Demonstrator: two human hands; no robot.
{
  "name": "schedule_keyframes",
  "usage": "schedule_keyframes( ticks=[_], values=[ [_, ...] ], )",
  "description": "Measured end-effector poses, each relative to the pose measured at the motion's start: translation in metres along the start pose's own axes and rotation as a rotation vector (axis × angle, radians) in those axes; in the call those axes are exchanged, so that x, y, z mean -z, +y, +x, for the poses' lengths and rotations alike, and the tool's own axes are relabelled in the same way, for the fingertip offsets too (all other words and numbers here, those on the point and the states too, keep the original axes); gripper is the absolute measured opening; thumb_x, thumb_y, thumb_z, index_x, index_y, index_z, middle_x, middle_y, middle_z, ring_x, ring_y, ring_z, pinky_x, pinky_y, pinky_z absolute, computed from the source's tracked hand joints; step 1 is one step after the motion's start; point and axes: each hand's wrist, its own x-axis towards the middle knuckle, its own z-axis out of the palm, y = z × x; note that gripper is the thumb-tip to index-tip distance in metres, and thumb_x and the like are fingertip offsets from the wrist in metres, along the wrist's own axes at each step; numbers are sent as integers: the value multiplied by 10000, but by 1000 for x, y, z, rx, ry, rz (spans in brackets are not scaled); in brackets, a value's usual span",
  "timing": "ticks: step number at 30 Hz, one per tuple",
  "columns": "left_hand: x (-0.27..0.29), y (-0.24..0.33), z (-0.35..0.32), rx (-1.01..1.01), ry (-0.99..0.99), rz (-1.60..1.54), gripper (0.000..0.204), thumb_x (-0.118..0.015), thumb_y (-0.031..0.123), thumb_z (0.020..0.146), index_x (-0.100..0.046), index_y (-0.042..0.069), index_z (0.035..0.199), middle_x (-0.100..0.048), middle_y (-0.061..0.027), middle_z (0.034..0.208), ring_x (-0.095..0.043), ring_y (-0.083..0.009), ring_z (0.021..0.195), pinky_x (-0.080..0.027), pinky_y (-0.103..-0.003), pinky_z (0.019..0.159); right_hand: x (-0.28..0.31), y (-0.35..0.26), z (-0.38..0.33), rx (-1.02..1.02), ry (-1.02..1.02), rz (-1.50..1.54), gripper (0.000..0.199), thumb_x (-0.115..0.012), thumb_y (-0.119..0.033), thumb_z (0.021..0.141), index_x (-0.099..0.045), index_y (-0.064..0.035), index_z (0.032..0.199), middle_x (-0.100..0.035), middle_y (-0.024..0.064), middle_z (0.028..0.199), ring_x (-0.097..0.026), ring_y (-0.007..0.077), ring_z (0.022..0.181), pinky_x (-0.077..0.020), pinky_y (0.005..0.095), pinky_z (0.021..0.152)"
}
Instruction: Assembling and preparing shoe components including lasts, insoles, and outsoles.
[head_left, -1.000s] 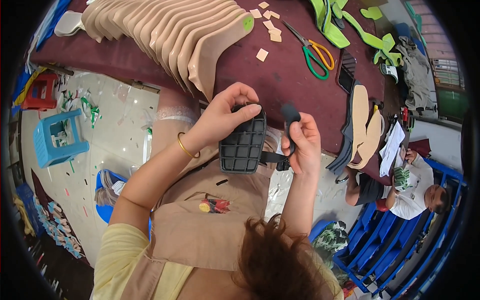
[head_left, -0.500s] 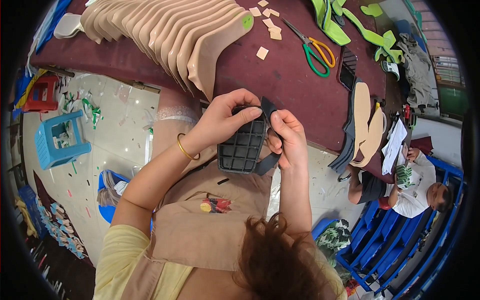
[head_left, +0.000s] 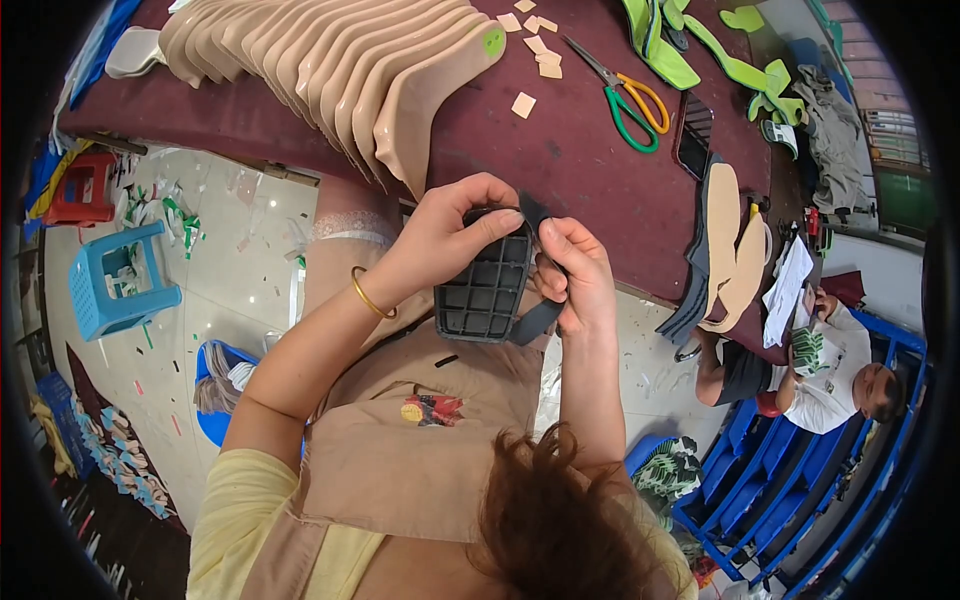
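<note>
Left hand (head_left: 445, 235) grips the black gridded plastic pad (head_left: 485, 290) by its top edge, above the lap beside the maroon table (head_left: 560, 150). Right hand (head_left: 575, 275) pinches a dark strap (head_left: 537, 318) against the pad's right side.

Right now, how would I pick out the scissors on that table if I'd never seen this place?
Start at the dark red table running across the top of the view. Past the fanned row of beige shaped pieces and the small beige squares, toward its right end, lie the scissors. They are the only thing there with one orange and one green handle loop.
</note>
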Motion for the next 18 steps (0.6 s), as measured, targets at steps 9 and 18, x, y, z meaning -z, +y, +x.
schedule_keyframes(
  ticks=[9, 18],
  values=[
    [-2, -1, 1, -44, 31, 33, 160, -627, 140, 865, -589, -2, 928, -615, -23, 796, -556, -75, 745, -470, -253, 691, 0, 0, 2, -19, 20, 6, 92, -682, -113, 841, -624, -43, 857, -606, 8, 729, -453, 29, 421, -307, 159, 347],
    [-1, 0, -1, -90, 45, 107, 164, -631, 134, 861, -586, -8, 930, -622, -46, 784, -566, -89, 732, -471, -257, 687, -4, 2, 3, -33, 40, 18, 78, -677, -98, 840, -625, -43, 854, -616, 22, 733, -446, 25, 418, -313, 158, 342]
  ],
)
